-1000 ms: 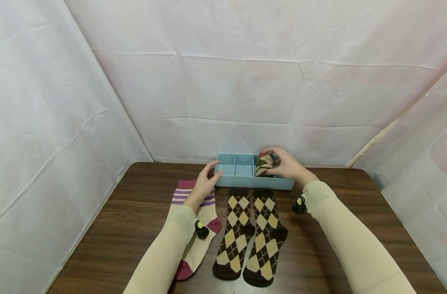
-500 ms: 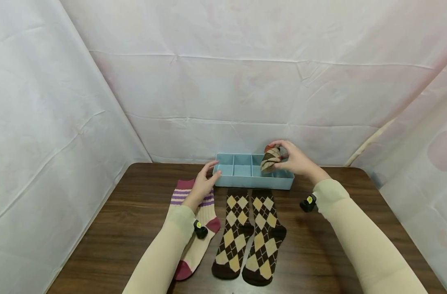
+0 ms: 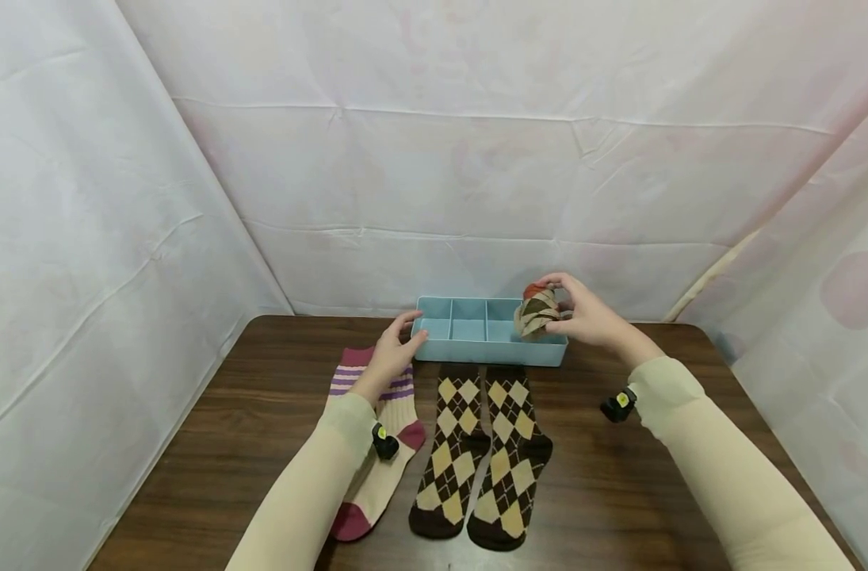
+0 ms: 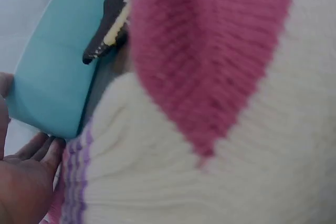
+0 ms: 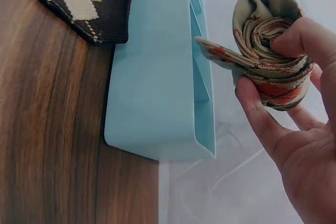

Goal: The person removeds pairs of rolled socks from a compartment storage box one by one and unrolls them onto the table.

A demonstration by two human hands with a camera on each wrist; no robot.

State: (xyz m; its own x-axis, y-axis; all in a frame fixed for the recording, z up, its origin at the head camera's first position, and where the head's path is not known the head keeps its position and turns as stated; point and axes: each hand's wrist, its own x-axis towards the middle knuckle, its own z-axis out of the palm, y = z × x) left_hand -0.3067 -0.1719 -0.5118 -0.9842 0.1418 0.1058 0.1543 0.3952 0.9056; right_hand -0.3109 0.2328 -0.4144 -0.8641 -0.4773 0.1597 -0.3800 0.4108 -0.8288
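Note:
In the head view my right hand [image 3: 583,313] holds a rolled pair of socks [image 3: 537,312] over the right part of a light blue divided box [image 3: 487,351]. The right wrist view shows the sock roll [image 5: 270,51] end-on, green, tan and orange, with a loose flap sticking out. Thumb and fingers of my right hand [image 5: 310,145] grip its sides. My left hand [image 3: 392,354] rests its relaxed fingertips against the left end of the box. In the left wrist view, fingers of the left hand [image 4: 26,182] touch the box's end wall [image 4: 52,87].
Dark brown argyle socks [image 3: 508,460] lie flat side by side in front of the box. Cream socks [image 3: 398,468] with maroon toes and purple stripes lie left of them, partly under my left arm. White cloth [image 3: 441,159] hangs behind the wooden table [image 3: 248,444].
My right hand has lifted the sock roll out of the third compartment and carried it right, over the box's right end. The left hand stays at the box's left end.

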